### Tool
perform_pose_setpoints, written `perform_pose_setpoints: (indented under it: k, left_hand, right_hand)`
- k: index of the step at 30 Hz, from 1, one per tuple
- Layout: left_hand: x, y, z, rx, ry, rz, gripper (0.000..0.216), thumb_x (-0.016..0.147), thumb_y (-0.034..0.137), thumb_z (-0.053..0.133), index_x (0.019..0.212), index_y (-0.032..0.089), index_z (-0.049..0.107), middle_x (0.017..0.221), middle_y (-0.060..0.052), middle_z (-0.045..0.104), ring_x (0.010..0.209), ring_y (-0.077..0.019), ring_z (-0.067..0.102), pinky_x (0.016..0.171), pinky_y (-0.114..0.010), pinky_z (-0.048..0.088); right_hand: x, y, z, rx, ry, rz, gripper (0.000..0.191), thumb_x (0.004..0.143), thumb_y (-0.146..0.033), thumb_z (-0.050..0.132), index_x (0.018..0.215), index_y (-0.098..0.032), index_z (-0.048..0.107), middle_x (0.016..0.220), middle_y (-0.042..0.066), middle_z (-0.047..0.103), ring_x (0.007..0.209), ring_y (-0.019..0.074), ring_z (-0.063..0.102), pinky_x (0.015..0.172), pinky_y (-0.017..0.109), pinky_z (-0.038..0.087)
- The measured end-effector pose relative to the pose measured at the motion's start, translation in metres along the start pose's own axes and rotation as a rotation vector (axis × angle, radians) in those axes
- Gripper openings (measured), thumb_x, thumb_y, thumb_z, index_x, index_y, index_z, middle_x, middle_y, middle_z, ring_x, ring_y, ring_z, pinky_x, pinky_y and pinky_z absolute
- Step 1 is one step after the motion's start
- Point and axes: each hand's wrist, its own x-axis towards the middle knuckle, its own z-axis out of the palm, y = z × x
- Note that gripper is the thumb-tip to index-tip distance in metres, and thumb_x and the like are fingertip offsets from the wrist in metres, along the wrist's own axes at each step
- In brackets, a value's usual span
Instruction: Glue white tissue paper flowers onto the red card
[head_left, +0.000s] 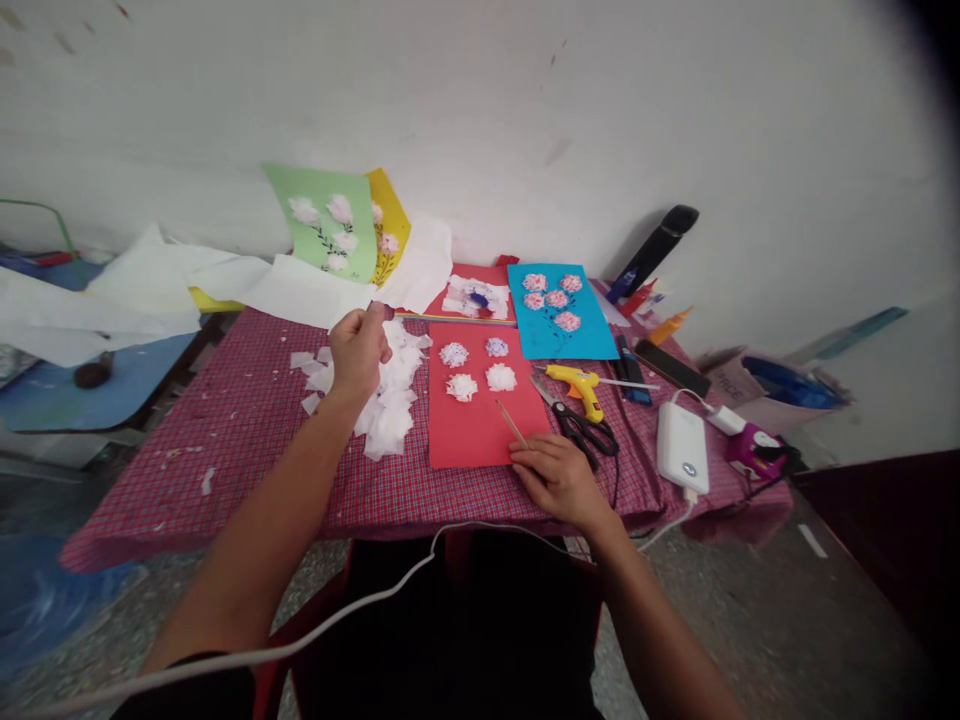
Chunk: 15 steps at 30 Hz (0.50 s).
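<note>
L hand (358, 352): raised, back of hand toward cam.
L fingers (373, 318): pinched together at tips, pointing fwd.
L forearm (262, 520): runs diag. up from lower L of frame.
R hand (559, 482): lower, palm down approx.
R fingers (525, 462): loosely curled, pointing L.
R forearm (645, 600): runs diag. up from lower R.
Hands: well apart.

Left hand (358, 352) by tissue scraps (391, 405)

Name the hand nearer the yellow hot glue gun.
Right. The right hand sits just in front of the yellow hot glue gun, not touching it; the left hand is farther off, across the red card.
</note>
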Motion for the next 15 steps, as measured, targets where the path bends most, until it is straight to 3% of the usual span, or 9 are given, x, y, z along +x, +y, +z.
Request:
perform_pose_setpoints:
  k: [5, 9, 12, 15]
  left_hand:
    - [0.0009, -0.0014, -0.0012, 0.010, 0.000, -0.026, 0.048, 0.093, 0.048, 0.069, 0.066, 0.022, 0.039, 0.056, 0.006, 0.037, 0.040, -0.0052, 0.030, 0.036, -0.021, 0.028]
    - [-0.0012, -0.0001, 0.0009, 0.049, 0.001, 0.006, 0.010, 0.090, 0.026, 0.065, 0.089, 0.023, 0.056, 0.062, 0.007, 0.046, 0.041, -0.0056, 0.033, 0.038, -0.020, 0.032]
    - [-0.0023, 0.0015, 0.0025, 0.083, 0.010, 0.015, 0.031, 0.082, 0.013, 0.063, 0.110, 0.025, 0.059, 0.069, 0.007, 0.052, 0.042, -0.0057, 0.036, 0.038, -0.019, 0.033]
    - [-0.0013, 0.0011, 0.0018, 0.111, 0.028, 0.036, 0.032, 0.079, 0.011, 0.062, 0.109, 0.023, 0.059, 0.073, 0.007, 0.053, 0.042, -0.0052, 0.037, 0.038, -0.020, 0.035]
  right_hand:
    - [0.0002, 0.0002, -0.0001, 0.018, -0.013, 0.014, 0.024, 0.092, -0.012, 0.068, 0.111, -0.026, 0.071, 0.107, 0.005, 0.081, 0.095, 0.0220, 0.076, 0.091, 0.044, 0.060]
    - [0.0004, -0.0002, -0.0005, 0.022, -0.006, 0.015, 0.023, 0.092, -0.013, 0.068, 0.111, -0.026, 0.071, 0.107, 0.005, 0.081, 0.095, 0.0222, 0.076, 0.091, 0.044, 0.060]
    - [0.0010, -0.0007, -0.0019, 0.042, -0.013, 0.020, 0.023, 0.092, -0.014, 0.069, 0.111, -0.026, 0.071, 0.107, 0.005, 0.081, 0.095, 0.0224, 0.076, 0.092, 0.044, 0.059]
    - [0.0015, -0.0011, -0.0039, 0.055, -0.029, 0.027, 0.022, 0.091, -0.015, 0.070, 0.111, -0.025, 0.071, 0.107, 0.005, 0.081, 0.096, 0.0231, 0.076, 0.093, 0.045, 0.058]
